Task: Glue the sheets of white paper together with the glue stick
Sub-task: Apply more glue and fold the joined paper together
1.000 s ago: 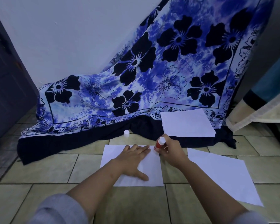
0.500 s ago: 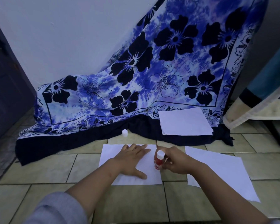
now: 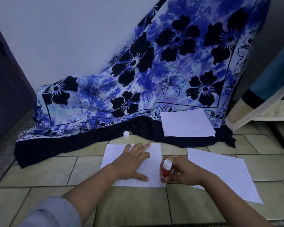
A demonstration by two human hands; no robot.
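The left hand lies flat, fingers straight and spread, pressing on a sheet of white paper that rests on the tiled floor. The right hand has its fingers curled round the glue stick, a red tube held almost upright with its white end up. Its lower end meets the right edge of that sheet, close to the near right corner. The white cap stands alone on the floor beyond the sheet, just beside the dark hem of a blue flowered cloth draped down from the white wall. A second sheet lies on the floor right of the right hand, partly under the wrist. A third sheet rests farther back on the cloth's lower edge
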